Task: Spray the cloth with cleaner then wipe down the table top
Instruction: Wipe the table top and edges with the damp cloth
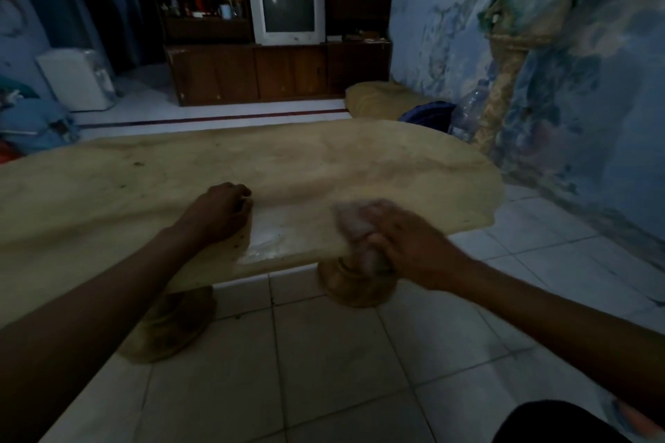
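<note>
At the counter's [223, 169] near edge, my right hand [406, 244] is clenching the bunched cloth [354, 223], my left hand [219, 209] is curling on top, and I am risking smearing the wet patch [271, 237].

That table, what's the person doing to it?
The person is wiping the long tan stone table. The right hand grips a crumpled pinkish cloth and rubs it along the table's near edge, beside a wet, shiny patch. The left hand rests on the tabletop, fingers curled. No spray bottle is in view.
</note>
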